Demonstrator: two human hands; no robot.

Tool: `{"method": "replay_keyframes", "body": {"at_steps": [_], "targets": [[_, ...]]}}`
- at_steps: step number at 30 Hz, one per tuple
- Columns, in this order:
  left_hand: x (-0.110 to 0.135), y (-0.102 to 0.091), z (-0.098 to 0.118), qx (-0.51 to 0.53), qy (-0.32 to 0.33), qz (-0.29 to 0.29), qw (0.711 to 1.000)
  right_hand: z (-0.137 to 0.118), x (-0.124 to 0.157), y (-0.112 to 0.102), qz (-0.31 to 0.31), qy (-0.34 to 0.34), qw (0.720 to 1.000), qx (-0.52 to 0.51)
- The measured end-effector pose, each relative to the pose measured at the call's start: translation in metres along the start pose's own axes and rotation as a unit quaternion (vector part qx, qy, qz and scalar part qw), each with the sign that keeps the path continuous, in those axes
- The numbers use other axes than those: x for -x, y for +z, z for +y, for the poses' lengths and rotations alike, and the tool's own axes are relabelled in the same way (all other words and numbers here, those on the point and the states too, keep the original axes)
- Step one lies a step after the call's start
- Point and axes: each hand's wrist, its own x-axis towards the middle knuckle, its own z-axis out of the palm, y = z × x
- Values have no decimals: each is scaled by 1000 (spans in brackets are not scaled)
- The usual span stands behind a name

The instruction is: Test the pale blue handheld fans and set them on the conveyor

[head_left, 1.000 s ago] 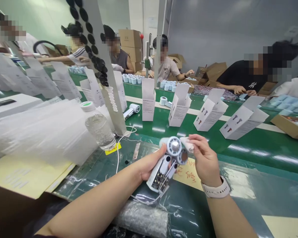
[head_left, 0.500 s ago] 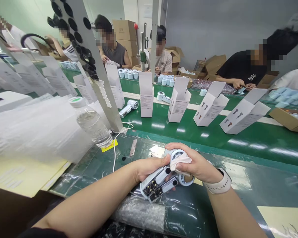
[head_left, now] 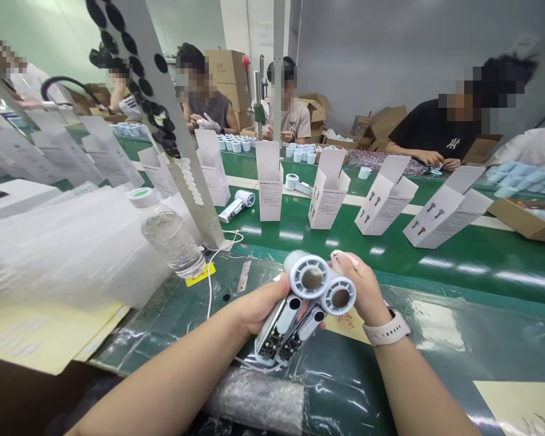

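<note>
L hand (head_left: 258, 309) is closed around the bodies of two white-and-silver handheld fans (head_left: 300, 309), round heads up, exposed dark circuit boards (head_left: 272, 345) at the lower ends. R hand (head_left: 358, 284) grips them from the far side, fingers (head_left: 345, 260) curled behind the heads; white-strap smartwatch (head_left: 386, 330) on that wrist. Just below, a clear bubble-wrap roll (head_left: 254, 393) lies on the green bench (head_left: 458, 278). To my L, a clear plastic water bottle (head_left: 172, 239) w/ green cap leans tilted, thin white cable (head_left: 213, 278) beside it. Further out, upright white cardboard boxes (head_left: 386, 195) stand in a row, another white fan (head_left: 236, 206) lying between two of them. Far side: co-workers, one in black tee (head_left: 431, 130), w/ hands at the bench.
</note>
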Motion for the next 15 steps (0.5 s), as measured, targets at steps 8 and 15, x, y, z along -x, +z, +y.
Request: {"method": "replay_keyframes", "body": {"at_steps": [8,15], "targets": [[25,15,32,-177,159,81,968,-24,38,29,-238,27,923,-300],[10,-4,33,-139,241,174,945,-27,37,11,-184,66,943,-268]]}}
